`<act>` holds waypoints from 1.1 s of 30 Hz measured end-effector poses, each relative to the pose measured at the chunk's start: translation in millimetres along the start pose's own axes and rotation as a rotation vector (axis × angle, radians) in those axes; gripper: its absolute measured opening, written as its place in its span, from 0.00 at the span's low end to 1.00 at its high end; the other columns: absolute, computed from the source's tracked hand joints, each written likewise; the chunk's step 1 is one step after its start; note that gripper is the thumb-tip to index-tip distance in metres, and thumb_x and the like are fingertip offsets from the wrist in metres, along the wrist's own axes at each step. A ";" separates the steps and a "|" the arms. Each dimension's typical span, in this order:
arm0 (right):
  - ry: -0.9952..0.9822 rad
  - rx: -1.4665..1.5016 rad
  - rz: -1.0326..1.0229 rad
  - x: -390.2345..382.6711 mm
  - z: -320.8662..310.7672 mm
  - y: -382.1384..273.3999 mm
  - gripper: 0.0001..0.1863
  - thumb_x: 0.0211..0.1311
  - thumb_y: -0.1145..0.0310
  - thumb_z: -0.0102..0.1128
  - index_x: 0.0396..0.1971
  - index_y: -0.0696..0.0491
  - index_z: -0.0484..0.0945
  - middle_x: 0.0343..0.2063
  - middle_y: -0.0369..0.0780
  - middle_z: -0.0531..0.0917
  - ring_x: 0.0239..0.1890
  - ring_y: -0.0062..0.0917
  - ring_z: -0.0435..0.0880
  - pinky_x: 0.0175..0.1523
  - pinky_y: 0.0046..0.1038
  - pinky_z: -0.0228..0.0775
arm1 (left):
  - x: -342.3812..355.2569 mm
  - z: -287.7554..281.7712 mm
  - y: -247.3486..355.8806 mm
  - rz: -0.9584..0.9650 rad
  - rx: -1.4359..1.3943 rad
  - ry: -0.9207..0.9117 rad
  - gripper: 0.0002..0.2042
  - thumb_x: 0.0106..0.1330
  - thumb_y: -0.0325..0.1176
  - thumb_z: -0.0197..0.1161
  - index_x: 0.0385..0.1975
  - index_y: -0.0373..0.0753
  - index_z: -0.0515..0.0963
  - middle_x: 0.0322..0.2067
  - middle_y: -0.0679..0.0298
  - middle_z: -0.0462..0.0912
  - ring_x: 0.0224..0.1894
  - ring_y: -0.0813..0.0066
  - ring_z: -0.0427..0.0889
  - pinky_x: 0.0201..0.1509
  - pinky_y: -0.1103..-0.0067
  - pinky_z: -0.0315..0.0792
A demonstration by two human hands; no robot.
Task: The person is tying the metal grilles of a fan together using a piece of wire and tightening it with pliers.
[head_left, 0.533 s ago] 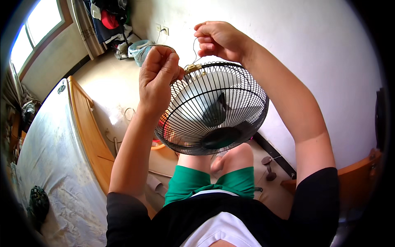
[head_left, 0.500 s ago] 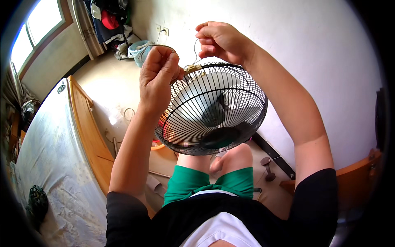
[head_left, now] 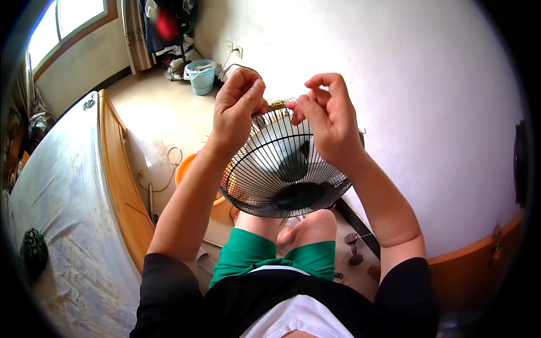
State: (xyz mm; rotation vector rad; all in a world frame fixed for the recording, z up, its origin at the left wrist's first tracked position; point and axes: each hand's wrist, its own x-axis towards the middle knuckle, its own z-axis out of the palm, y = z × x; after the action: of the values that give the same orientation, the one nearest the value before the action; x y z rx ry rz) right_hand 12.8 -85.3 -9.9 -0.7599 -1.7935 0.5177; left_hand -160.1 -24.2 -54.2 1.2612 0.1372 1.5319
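Observation:
A black wire fan guard [head_left: 265, 146], with pale fan blades and a dark round hub [head_left: 298, 196] behind its bars, is tilted in front of my knees. My left hand [head_left: 236, 110] is closed at the upper left of its rim, pinching a thin wire [head_left: 243, 67] that arches over the knuckles. My right hand [head_left: 332, 121] is at the upper right of the guard, fingers bent and apart. Its lower fingertips come close to a yellowish clip [head_left: 277, 105] on the rim; whether they touch it I cannot tell.
A bed [head_left: 73, 186] with a wooden edge runs along the left. An orange basin [head_left: 183, 167] is on the floor behind my left forearm, a dumbbell [head_left: 353, 248] right of my knees. A blue bin [head_left: 201, 81] stands far off. At right are the wall and a wooden chair back [head_left: 473, 253].
My right hand has come down and inward from above the guard to its rim, its fingers loosening from the thin wire. My left hand stays closed beside the rim. The whole view has shifted slightly.

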 end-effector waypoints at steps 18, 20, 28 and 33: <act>-0.122 -0.082 0.134 140.1 -6.0 -37.5 0.16 0.67 0.75 0.53 0.52 0.64 0.66 0.34 0.45 0.81 0.33 0.25 0.82 0.40 0.26 0.78 | 18.6 26.3 29.4 -0.235 0.501 0.075 0.11 0.68 0.35 0.63 0.43 0.35 0.81 0.20 0.73 0.73 0.20 0.87 0.69 0.26 0.87 0.65; -0.139 -0.176 0.180 145.1 -5.5 -34.3 0.17 0.68 0.72 0.55 0.52 0.63 0.68 0.33 0.44 0.82 0.35 0.25 0.81 0.42 0.27 0.77 | 25.1 18.9 25.3 -0.300 0.411 0.107 0.10 0.67 0.35 0.63 0.41 0.36 0.82 0.18 0.73 0.71 0.18 0.86 0.67 0.24 0.87 0.65; -0.642 -0.375 0.390 101.4 -40.2 18.1 0.14 0.57 0.62 0.65 0.41 0.54 0.87 0.35 0.36 0.87 0.38 0.18 0.80 0.44 0.24 0.68 | 26.8 21.2 26.3 -0.349 0.323 0.183 0.11 0.67 0.34 0.62 0.43 0.34 0.82 0.19 0.71 0.72 0.20 0.84 0.70 0.26 0.85 0.68; -0.558 -0.189 0.349 82.1 -14.9 25.6 0.11 0.66 0.71 0.57 0.43 0.58 0.85 0.37 0.42 0.88 0.42 0.25 0.85 0.56 0.30 0.72 | 22.3 25.4 28.8 -0.257 0.330 0.140 0.13 0.69 0.34 0.61 0.45 0.29 0.79 0.33 0.56 0.84 0.32 0.73 0.86 0.37 0.78 0.84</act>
State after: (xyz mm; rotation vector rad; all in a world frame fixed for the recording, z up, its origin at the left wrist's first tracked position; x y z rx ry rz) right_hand 14.5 -9.1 32.6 -1.1533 -2.2563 0.8622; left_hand -156.0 -31.4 -10.7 1.3308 0.6413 1.4084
